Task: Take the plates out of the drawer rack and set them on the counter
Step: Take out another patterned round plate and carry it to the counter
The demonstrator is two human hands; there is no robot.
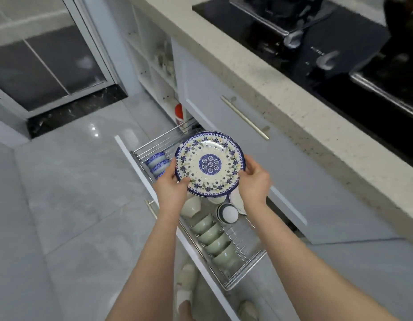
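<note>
We have the left hand (172, 185) and right hand (254, 181) pinching opposite rims of the patterned plate (209, 163), face up and roughly level above the open drawer rack (242, 265). The worktop (282, 89) lies up and to our right, nearer the right hand, so we judge the carry goes that way.

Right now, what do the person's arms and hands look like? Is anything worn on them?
The left arm and the right arm are bare as far as the picture shows; no sleeve comes into view. The left hand and the right hand wear no gloves, and neither wrist carries a watch or bracelet. No ring shows, though some fingers are hidden.
</note>
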